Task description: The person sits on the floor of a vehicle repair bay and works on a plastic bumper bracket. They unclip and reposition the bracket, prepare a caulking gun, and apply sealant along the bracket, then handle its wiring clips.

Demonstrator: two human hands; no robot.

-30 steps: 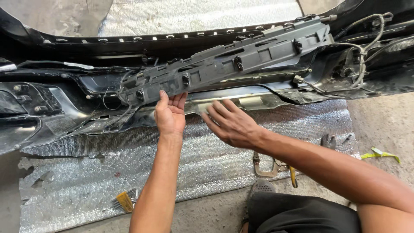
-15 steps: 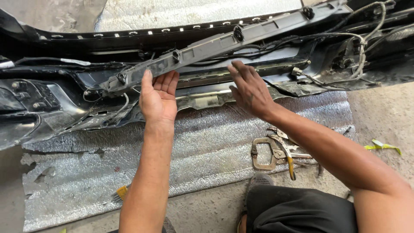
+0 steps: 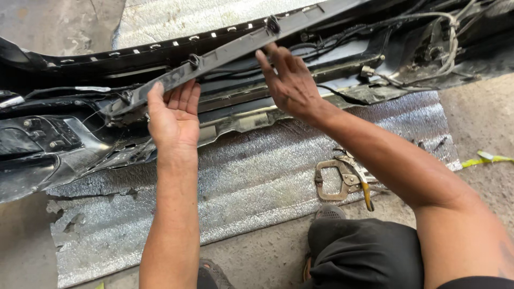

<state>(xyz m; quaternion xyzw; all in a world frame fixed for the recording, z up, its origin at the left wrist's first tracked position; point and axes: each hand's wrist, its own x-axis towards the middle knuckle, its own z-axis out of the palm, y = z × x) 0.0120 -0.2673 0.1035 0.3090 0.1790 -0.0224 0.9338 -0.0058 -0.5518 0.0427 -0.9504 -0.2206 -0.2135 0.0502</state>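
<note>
A long grey plastic bracket strip [image 3: 230, 51] with black clips runs diagonally above a black car bumper [image 3: 48, 144] lying inner side up. My left hand [image 3: 172, 115] cups the strip's lower left part from beneath, palm up, fingers curled on its edge. My right hand [image 3: 289, 80] grips the strip further right, fingers reaching up to its underside near a black clip [image 3: 273, 24]. The strip is tilted, its right end higher and running out of the top edge of the view.
Silver foil-faced padding [image 3: 257, 176] lies under the bumper on a concrete floor. Locking clamp pliers [image 3: 342, 179] rest on the padding's near edge by my knee. Loose wiring [image 3: 444, 32] hangs at the bumper's right end. A yellow scrap [image 3: 487, 158] lies at the far right.
Both hands have lifted the grey strip up and away from the bumper's inner face; it now sits higher and more tilted. The view has shifted, bringing the pliers further into sight.
</note>
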